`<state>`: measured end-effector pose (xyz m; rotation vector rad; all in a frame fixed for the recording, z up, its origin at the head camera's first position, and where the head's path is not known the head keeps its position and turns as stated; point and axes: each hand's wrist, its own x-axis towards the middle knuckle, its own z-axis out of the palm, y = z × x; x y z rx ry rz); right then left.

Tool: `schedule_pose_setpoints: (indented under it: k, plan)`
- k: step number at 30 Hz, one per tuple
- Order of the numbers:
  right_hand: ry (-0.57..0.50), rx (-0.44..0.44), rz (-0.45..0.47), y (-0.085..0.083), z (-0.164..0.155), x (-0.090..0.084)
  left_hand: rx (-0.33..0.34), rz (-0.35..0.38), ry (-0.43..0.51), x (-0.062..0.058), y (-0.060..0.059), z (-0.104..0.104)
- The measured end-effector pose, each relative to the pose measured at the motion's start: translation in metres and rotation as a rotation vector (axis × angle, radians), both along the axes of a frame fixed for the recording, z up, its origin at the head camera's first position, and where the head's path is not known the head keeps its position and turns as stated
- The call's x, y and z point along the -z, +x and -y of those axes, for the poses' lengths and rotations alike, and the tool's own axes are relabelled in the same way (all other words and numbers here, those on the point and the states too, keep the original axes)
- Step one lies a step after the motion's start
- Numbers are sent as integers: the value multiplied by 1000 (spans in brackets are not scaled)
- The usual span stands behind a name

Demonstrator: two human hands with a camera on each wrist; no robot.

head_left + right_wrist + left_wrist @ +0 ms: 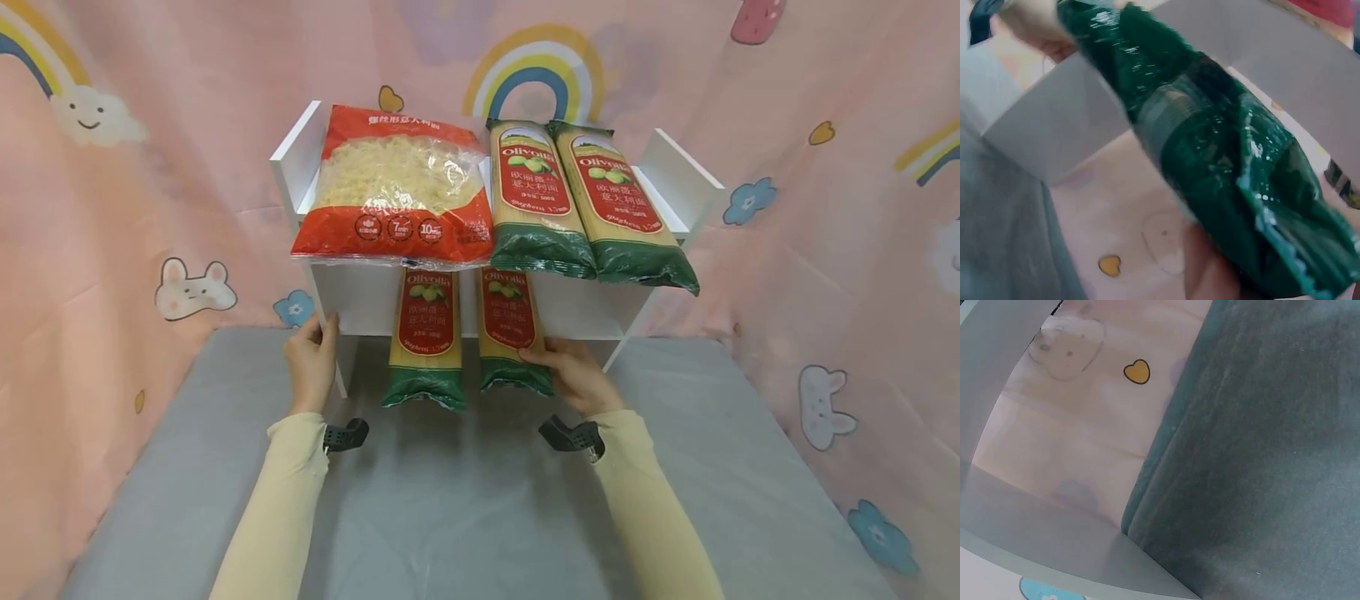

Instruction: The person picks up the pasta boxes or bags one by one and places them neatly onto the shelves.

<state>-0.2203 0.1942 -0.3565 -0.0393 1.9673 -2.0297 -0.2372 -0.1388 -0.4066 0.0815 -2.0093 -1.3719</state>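
Looking down from the head view, we see our right hand holding the green end of a spaghetti pack. Our fingers curl round its bottom end. The pack lies in the lower part of the white shelf, and its end sticks out over the grey desk. A second spaghetti pack lies just beside it on the left.

Our left hand holds the shelf's left side wall, fingers wrapped round the edge.

On top of the shelf sit a big red bag of pasta and two more spaghetti packs. They hang over the front edge.

We think things could go wrong here. If we bump or tip the shelf, the top bags could slide off the front. If we squeeze the pack too hard, the thin noodles inside could snap.

The right wrist view shows the shiny green wrapper up close, crinkled, with a finger under it. The head view does not show that. The left wrist view shows only the desk, the shelf wall and the pink curtain with a yellow heart. It does not show our left hand at all.
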Motion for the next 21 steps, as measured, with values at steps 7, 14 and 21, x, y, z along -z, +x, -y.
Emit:
schedule_pose_setpoints:
  k: [7,14,21]
  plan:
    - [255,95,-180,16,-4,1,108,190,-165,-10,6,23]
    - [376,244,-305,28,-63,7,351,534,-445,-18,31,82]
    - [782,403,-544,11,-122,5,372,434,-597,-21,41,115]
